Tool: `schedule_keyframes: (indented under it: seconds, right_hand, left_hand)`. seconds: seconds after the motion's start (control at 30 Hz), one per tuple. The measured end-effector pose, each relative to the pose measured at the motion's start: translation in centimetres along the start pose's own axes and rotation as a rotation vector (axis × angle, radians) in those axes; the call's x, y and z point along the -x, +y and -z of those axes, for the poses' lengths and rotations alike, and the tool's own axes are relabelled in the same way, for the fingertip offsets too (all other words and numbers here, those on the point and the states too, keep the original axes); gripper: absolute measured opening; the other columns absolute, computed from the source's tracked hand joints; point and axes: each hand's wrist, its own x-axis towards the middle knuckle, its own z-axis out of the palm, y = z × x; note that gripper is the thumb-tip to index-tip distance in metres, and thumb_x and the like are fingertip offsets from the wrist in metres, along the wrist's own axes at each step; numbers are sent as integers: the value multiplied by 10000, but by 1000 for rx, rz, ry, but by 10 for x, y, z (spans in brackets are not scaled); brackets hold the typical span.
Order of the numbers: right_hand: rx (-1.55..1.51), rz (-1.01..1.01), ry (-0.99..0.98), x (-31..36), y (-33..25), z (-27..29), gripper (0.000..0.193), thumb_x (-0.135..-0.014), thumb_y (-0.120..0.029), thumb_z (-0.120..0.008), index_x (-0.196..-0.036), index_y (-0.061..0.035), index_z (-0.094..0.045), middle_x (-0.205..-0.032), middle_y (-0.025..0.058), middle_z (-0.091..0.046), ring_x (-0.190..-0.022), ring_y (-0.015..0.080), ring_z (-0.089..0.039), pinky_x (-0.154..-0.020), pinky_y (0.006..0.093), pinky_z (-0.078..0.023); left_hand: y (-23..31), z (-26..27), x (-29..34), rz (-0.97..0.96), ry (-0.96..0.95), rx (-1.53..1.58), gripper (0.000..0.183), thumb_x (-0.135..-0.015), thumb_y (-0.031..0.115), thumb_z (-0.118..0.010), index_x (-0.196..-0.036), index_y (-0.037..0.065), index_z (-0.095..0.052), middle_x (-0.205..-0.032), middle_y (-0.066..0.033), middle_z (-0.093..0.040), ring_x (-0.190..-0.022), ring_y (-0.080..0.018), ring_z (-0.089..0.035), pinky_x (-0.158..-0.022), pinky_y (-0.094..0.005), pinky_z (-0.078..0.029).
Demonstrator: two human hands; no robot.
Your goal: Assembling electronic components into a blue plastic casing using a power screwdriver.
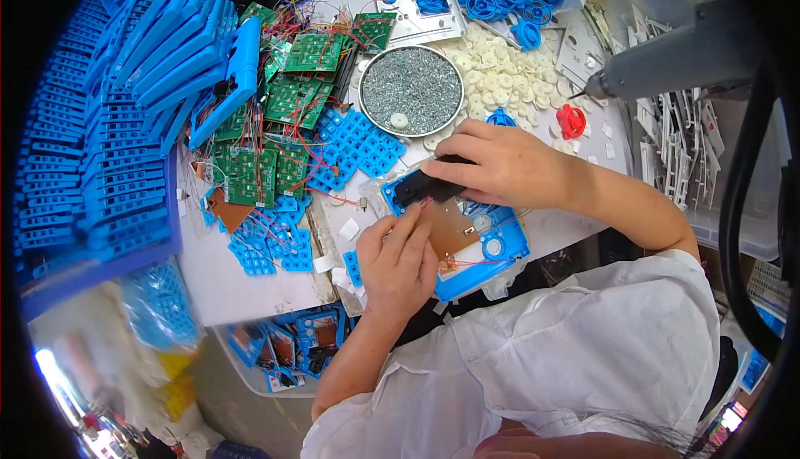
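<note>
A blue plastic housing [492, 269] lies tilted in front of me at the table edge, with a brown board [450, 227] and thin wires inside. Over its far left end, my right hand [500, 163] grips a black plastic part [429, 182] between thumb and fingers. My left hand [398, 261] is closed, its fingertips pinching at thin red wires [427, 203] beside the black part. The fingers partly cover both the part and the wires. A round white piece [492, 247] sits in the housing's near right corner.
Beyond the housing stands a round tin of small screws [411, 84], beside many cream plastic discs [508, 72]. Green circuit boards [292, 101] with wires and stacked blue housings [187, 51] fill the left. An electric screwdriver [667, 67] hangs at the right, near a red piece [571, 122].
</note>
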Motion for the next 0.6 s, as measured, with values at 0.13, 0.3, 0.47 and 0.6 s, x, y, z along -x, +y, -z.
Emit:
schedule_keyframes:
  seconds: [0.13,0.3,0.47,0.6]
  right_hand:
    - [26,44,6,-1,0,2,639,-692,-121,-847,-1294,-66,-639,-1174,105,-650,-1006,283,-627,-818,368,-579]
    - [66,99,34,4,6,2,660,-679,-127,-847,-1298,-37,-637,-1206,106,-657,-1003,282,-629,-831,366,-573]
    - [163,71,-14,9,-2,-8,631,-690,-106,-779,-1290,16,-630,-1233,128,-653,-1007,284,-632,-860,371,-559]
    - [262,99,184,14,-8,-25,463,-790,-110,-646,-1239,5,-662,-1157,105,-646,-944,258,-614,-799,334,-556]
  left_hand:
    - [-2,6,-4,-61,22,21,341,-746,28,-727,-1087,35,-720,-1257,-104,-705,-1007,-297,-631,-849,-421,-472]
    - [2,1,-4,4,45,52,306,-760,0,-715,-1064,26,-734,-1230,-113,-719,-1023,-314,-636,-932,-411,-471]
    - [2,3,-4,4,27,53,302,-764,4,-712,-1064,26,-734,-1226,-110,-720,-1021,-308,-635,-925,-415,-463]
    - [3,5,-3,0,19,31,304,-770,18,-708,-1072,34,-733,-1232,-102,-717,-1023,-301,-631,-916,-421,-449]
